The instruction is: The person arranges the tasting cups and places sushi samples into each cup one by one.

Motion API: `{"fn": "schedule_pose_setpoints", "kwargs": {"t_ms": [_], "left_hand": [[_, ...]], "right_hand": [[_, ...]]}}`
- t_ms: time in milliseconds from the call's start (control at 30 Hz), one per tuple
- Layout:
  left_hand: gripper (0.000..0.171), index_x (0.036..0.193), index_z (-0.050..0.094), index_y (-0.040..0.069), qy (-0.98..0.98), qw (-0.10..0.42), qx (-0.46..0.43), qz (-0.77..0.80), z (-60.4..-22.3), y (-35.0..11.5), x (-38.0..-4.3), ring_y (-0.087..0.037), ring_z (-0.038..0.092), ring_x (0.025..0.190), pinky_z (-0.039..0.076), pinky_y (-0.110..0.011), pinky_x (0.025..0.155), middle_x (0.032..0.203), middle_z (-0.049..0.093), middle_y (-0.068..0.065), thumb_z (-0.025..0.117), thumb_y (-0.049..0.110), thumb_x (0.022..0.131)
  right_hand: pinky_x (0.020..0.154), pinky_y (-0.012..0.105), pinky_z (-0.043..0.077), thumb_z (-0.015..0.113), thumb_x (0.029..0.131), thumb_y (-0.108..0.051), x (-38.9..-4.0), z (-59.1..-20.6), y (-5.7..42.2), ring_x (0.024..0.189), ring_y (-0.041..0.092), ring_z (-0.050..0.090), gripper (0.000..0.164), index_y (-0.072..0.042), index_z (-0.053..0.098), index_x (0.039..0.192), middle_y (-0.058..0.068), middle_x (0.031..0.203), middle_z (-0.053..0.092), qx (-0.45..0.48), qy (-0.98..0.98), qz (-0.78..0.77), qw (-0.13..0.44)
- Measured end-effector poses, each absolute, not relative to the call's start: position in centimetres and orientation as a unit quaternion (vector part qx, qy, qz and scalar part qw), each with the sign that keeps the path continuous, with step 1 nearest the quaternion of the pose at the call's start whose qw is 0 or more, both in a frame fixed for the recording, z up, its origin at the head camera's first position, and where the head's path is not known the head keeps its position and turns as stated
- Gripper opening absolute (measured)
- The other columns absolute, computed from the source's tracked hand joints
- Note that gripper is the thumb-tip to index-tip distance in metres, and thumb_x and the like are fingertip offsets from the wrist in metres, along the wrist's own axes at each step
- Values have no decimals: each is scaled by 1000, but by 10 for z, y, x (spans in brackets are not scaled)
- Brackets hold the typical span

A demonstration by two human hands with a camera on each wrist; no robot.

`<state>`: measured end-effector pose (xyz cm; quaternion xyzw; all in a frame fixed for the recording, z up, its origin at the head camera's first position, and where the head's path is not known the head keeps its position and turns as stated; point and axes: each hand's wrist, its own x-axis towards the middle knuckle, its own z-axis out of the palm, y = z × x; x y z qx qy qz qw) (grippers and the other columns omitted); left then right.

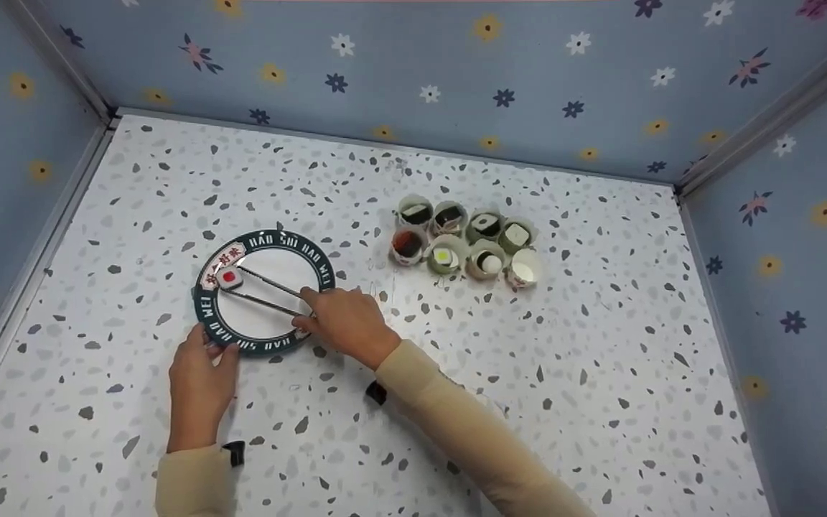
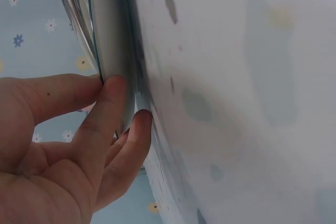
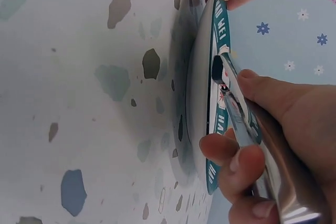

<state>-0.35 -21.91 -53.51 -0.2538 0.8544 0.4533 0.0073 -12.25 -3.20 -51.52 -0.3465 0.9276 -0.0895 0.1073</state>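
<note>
A round plate with a dark green lettered rim and white middle lies on the speckled table. My left hand pinches its near-left edge; in the left wrist view the thumb and fingers are at the rim. My right hand reaches over the plate's right side and holds metal tongs. Between the tong tips, above the far-left rim, is a small sushi piece, white on top with a red centre. The right wrist view shows its dark side. I cannot tell whether it touches the plate.
Right of the plate stand two rows of small paper cups, most showing sushi pieces, among them one with a yellow-green centre and an orange-red one. Blue flowered panels wall the table at the back and both sides.
</note>
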Motion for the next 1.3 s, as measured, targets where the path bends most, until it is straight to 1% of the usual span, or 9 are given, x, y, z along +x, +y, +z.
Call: {"fn": "schedule_pose_setpoints", "kwargs": {"t_ms": [133,367,500,633,767,967,1100,1200,1300], "left_hand": [[64,150,24,-16,857,0,-250,451,-535,-219,-3,-45,52,121,37,-55,103,137,43,-36,55,8,100],[65,150,22,-16,852,14,-258,455,-534,-218,-5,-45,52,123,37,-54,105,138,42,-36,56,8,100],[66,151,20,-15,849,26,-262,457,-534,-218,-7,-44,51,125,37,-53,106,140,40,-36,55,9,100],[66,151,19,-15,848,28,-266,457,-533,-218,-7,-44,50,126,37,-53,107,141,40,-36,54,9,100],[66,150,19,-16,851,24,-264,454,-534,-218,-6,-45,51,125,37,-53,106,139,41,-37,54,8,100],[65,150,20,-17,854,16,-261,449,-535,-218,-5,-46,51,123,37,-54,106,137,42,-37,55,7,100],[65,149,20,-18,856,10,-262,446,-535,-217,-6,-46,51,123,39,-54,104,137,42,-37,55,7,100],[65,150,20,-18,855,13,-263,447,-536,-217,-6,-46,51,123,39,-54,104,138,42,-37,55,7,100],[66,150,20,-17,854,20,-265,447,-536,-217,-6,-46,50,125,38,-53,106,138,42,-37,55,8,100]], "right_hand": [[52,34,47,54,100,-51,-122,-517,-33,64,13,58,38,-20,63,120,-6,74,62,-349,927,-90,105],[53,32,48,55,101,-49,-121,-520,-21,65,12,58,35,-19,61,118,-7,75,61,-346,926,-114,104],[56,33,50,55,100,-50,-120,-519,-5,66,15,61,39,-20,60,125,-3,75,64,-347,925,-124,91],[60,35,55,56,100,-50,-118,-515,13,73,18,67,46,-20,59,135,2,87,72,-341,926,-142,75],[60,37,55,56,100,-50,-116,-510,35,79,21,69,47,-21,59,137,3,97,74,-315,935,-145,73],[53,41,52,55,99,-52,-114,-499,71,75,25,69,46,-23,60,135,2,96,73,-281,948,-137,60],[50,41,51,57,99,-49,-111,-492,98,69,25,67,45,-19,60,133,3,89,72,-265,951,-147,53],[50,40,50,59,99,-48,-106,-490,120,68,23,66,45,-19,61,133,2,86,71,-246,956,-154,37],[49,37,48,61,98,-46,-101,-488,144,63,19,62,45,-19,62,135,0,76,67,-225,961,-161,20]]}}
